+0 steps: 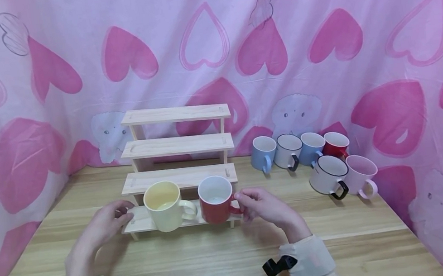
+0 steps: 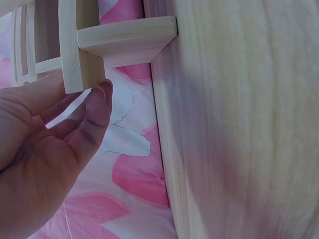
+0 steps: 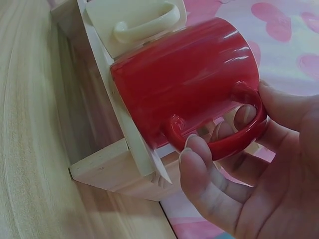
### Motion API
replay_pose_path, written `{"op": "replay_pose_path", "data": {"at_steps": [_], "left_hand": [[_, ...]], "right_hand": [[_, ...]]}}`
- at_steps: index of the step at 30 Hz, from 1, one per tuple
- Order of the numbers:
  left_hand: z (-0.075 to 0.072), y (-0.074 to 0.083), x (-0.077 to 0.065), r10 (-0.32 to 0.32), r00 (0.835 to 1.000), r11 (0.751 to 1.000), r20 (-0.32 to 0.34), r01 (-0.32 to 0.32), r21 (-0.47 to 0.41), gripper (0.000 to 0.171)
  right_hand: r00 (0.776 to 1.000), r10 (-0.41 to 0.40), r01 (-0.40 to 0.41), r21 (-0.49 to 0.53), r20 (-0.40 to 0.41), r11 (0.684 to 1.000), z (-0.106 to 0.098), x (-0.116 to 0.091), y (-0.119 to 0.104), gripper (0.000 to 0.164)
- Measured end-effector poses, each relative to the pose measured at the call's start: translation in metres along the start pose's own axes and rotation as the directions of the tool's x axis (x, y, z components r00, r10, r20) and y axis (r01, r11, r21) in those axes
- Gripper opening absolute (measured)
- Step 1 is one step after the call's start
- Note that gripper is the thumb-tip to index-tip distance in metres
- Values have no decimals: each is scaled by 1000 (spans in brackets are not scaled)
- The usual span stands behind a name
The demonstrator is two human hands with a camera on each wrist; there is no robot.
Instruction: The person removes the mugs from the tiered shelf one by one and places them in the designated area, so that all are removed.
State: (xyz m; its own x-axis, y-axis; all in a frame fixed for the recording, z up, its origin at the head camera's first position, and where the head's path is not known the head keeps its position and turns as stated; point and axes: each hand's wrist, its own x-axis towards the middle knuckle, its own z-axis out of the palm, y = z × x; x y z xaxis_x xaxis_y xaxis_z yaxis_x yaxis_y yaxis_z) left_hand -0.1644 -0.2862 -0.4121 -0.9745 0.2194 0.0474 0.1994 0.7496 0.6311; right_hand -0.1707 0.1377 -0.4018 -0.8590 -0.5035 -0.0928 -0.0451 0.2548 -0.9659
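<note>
At the left end of the lowest step of a pale wooden tiered shelf (image 1: 181,177), my left hand (image 1: 109,221) grips the board. In the left wrist view its fingertips (image 2: 102,94) are at the board's end. A red mug (image 1: 215,207) with a white inside stands on the right part of that same step. My right hand (image 1: 260,206) holds this mug by its handle, fingers hooked through the loop in the right wrist view (image 3: 239,169). Left of it, a cream-yellow mug (image 1: 163,210) sits on the step, its handle turned right toward the red mug.
To the right of the shelf, several mugs stand grouped on the wooden table (image 1: 170,266): light blue (image 1: 262,154), white with dark rims (image 1: 324,178), red (image 1: 334,145) and pink (image 1: 358,172). A pink heart-patterned curtain (image 1: 209,34) hangs behind the table and along its sides.
</note>
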Motion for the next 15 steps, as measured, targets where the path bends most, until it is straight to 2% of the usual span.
{"op": "replay_pose_path", "data": {"at_steps": [5, 15], "left_hand": [[0, -1, -1, -6, 1000, 1000, 6, 6, -11, 23], [0, -2, 1, -13, 1000, 1000, 8, 13, -12, 23]], "right_hand": [[1000, 4, -4, -3, 0, 1000, 0, -1, -1, 37], [1000, 12, -11, 78, -11, 997, -1, -2, -5, 38]]}}
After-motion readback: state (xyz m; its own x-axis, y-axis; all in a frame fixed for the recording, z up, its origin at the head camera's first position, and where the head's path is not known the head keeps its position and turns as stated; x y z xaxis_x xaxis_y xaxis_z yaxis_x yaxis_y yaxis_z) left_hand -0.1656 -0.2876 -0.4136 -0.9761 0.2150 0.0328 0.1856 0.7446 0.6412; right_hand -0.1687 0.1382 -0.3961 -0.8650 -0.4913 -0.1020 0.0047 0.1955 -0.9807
